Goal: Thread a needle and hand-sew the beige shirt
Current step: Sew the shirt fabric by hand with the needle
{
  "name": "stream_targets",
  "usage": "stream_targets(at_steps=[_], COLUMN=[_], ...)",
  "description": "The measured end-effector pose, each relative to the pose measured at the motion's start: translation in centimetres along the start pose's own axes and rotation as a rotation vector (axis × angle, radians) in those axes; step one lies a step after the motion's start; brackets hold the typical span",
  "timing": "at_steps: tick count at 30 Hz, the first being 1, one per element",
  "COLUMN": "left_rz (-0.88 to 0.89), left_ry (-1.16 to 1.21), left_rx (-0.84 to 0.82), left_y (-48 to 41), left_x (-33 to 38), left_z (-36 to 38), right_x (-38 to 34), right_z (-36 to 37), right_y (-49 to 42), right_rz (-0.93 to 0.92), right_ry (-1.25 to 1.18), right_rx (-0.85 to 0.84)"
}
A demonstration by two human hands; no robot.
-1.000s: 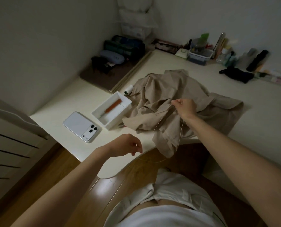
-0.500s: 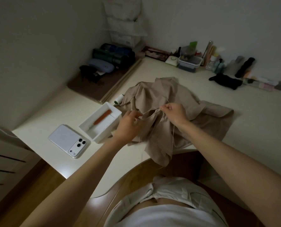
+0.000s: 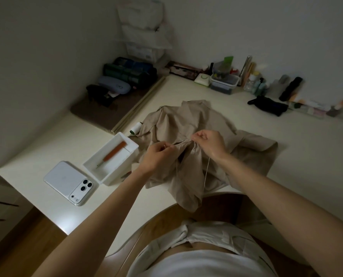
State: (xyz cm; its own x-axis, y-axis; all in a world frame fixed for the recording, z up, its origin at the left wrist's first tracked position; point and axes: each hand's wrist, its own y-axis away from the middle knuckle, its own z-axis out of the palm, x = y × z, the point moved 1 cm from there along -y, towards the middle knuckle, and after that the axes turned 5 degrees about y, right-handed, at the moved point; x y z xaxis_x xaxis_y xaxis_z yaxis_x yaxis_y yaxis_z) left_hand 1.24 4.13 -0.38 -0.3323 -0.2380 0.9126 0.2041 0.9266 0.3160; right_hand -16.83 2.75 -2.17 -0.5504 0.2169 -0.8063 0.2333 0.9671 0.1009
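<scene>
Head view, 1 frame, dim light. Item 1: beige shirt (image 3: 186, 120), crumpled at frame centre on the pale table (image 3: 296, 160), its lower part draped over the table's near edge. Item 2: left hand (image 3: 156, 154), fingers curled, pinching a raised fold of the shirt. Item 3: right hand (image 3: 210, 142), thumb and forefinger closed in a narrow pinch on the other end of that fold, just right of centre (the needle is too small to make out). Item 4: thread (image 3: 206, 172), hanging slack from the right hand toward the lower frame. Item 5: spool (image 3: 135, 128), tray (image 3: 98, 168) with an orange-handled tool (image 3: 114, 150), and phone (image 3: 70, 182), all left of centre. Likely risks: the slack thread may loop and knot when pulled; bunched layers may get stitched together; poor light invites a pricked finger; the overhang may drag the shirt downward.
</scene>
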Motion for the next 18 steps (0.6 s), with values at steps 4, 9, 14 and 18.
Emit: stream_targets(at_steps=[4, 9, 14, 18], left_rz=[0.003, 0.03, 0.05, 0.079], left_ry=[0.042, 0.06, 0.124, 0.128], left_rx=[0.064, 0.099, 0.072, 0.085], left_y=[-0.1, -0.5, -0.3, -0.3], left_x=[0.3, 0.8, 1.5, 1.8], left_z=[-0.1, 0.1, 0.5, 0.4], right_x=[-0.4, -0.7, -1.3, -1.9], right_z=[0.2, 1.5, 2.2, 1.9], right_y=[1.1, 2.7, 2.7, 3.1], right_rz=[-0.042, -0.066, -0.106, -0.11], right_ry=[-0.118, -0.155, -0.076, -0.099], right_rx=[0.023, -0.238, -0.238, -0.193])
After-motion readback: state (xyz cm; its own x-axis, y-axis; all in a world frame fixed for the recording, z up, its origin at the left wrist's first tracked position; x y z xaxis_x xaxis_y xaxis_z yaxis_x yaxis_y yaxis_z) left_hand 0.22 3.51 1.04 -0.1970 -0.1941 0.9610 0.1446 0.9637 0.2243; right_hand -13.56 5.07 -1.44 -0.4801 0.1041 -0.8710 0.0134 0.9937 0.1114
